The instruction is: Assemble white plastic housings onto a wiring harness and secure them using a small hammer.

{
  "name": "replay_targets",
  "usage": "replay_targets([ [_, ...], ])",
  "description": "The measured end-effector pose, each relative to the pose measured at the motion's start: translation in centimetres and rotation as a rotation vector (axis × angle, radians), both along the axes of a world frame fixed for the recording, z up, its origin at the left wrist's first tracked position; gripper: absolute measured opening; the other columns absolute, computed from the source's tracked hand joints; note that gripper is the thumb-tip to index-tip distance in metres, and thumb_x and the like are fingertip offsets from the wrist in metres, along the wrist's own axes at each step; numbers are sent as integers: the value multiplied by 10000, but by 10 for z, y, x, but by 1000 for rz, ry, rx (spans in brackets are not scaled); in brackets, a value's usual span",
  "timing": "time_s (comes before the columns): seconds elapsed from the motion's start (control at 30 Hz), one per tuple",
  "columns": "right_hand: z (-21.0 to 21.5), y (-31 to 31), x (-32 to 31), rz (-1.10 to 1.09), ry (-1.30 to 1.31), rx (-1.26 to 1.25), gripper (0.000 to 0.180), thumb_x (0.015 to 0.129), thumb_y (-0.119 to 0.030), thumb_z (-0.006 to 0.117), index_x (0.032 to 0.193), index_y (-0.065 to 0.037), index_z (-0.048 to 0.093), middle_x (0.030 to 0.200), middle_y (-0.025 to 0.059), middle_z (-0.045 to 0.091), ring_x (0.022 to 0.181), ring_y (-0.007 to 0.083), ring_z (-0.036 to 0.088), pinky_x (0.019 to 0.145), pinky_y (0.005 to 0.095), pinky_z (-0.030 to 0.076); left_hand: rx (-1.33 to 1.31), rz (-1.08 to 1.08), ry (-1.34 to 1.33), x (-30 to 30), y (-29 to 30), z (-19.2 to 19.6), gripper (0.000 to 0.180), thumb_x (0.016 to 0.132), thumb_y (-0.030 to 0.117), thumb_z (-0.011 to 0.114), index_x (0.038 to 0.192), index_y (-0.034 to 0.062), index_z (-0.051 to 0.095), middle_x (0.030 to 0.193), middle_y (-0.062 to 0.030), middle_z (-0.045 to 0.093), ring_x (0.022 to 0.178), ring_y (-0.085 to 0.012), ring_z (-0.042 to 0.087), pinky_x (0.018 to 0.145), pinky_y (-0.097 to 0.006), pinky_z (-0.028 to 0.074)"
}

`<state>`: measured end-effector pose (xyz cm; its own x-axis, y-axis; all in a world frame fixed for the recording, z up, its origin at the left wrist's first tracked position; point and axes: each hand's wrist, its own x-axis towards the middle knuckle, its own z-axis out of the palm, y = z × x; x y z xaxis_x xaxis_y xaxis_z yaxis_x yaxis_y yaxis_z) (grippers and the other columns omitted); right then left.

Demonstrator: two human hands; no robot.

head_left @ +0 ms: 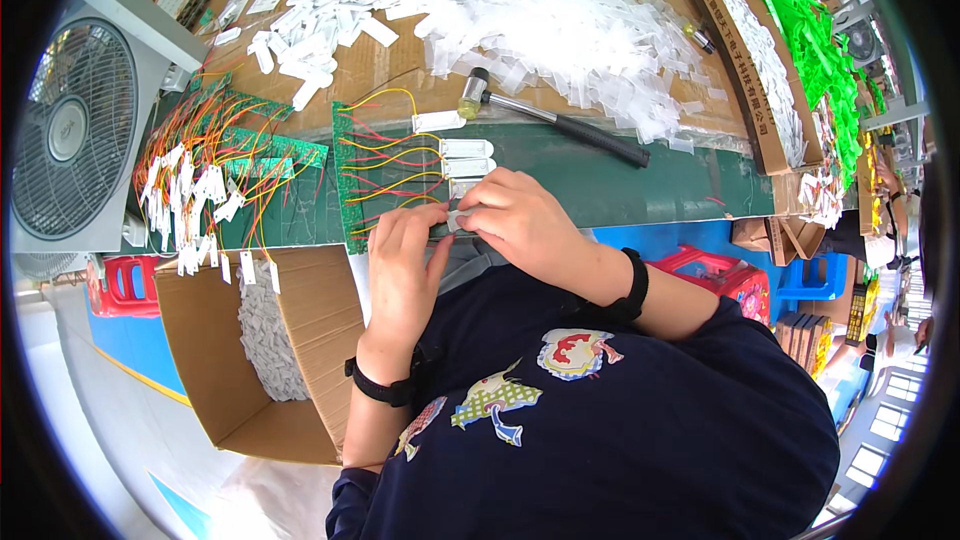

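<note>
At the near table edge, my left hand [405,255] and my right hand [520,220] meet, both closed in a pinch on a small pale plastic piece [454,221]. My fingers cover much of it. Just beyond them, several white plastic casings [467,148] lie in a column, joined by yellow and red wires [395,155] to a long green circuit board strip [347,170] on the left. A hammer [560,121] with a black grip lies past my right hand, its head toward the left.
White casings [340,10] and clear plastic pieces [590,40] are heaped at the back. Wired boards [270,145] lie left, near a grey fan [75,130]. An open cardboard box [325,320] stands below the left table edge; a long carton [745,70] and green pieces [790,20] are right.
</note>
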<state>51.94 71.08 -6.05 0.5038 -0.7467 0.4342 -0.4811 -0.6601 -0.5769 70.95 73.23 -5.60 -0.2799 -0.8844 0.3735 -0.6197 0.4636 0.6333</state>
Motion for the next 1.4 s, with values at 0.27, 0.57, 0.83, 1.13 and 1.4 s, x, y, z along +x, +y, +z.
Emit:
replay_targets([
  [0.27, 13, -5, -11, -14, 74, 77, 105, 771, -43, 682, 865, -82, 656, 955, 25, 586, 903, 248, 541, 775, 369, 420, -57, -16, -128, -1, 2, 3, 212, 740, 37, 714, 941, 68, 654, 1063, -33, 660, 991, -260, 576, 871, -389, 426],
  [0.57, 11, -10, -8, -85, 150, -60, 129, 777, -33, 673, 896, -77, 651, 952, 20, 575, 868, 236, 530, 722, 373, 393, -86, -12, -151, -1, 4, 4, 210, 746, 39, 705, 948, 82, 664, 1059, -24, 658, 986, -243, 581, 855, -377, 417],
  [0.83, 14, 1, -24, -74, 169, -73, 128, 767, -104, 709, 885, -118, 661, 935, 30, 572, 867, 245, 538, 745, 373, 408, -80, -8, -127, -1, 4, 3, 214, 745, 33, 705, 950, 78, 665, 1059, -28, 656, 986, -249, 582, 869, -385, 415],
  [1.13, 9, -54, -63, -595, 462, -162, 202, 774, -165, 721, 931, -100, 610, 999, 75, 564, 947, 273, 519, 773, 404, 410, -80, -8, -114, -2, 4, 2, 222, 740, 23, 707, 951, 76, 667, 1055, -30, 653, 986, -246, 584, 866, -386, 418],
  [1.4, 40, -3, -64, -462, 131, 47, 72, 865, -115, 655, 874, -66, 603, 795, 98, 587, 671, 285, 587, 601, 388, 460, -75, 4, -123, -1, 5, 3, 225, 739, 24, 708, 953, 85, 672, 1057, -25, 650, 989, -247, 581, 860, -385, 418],
])
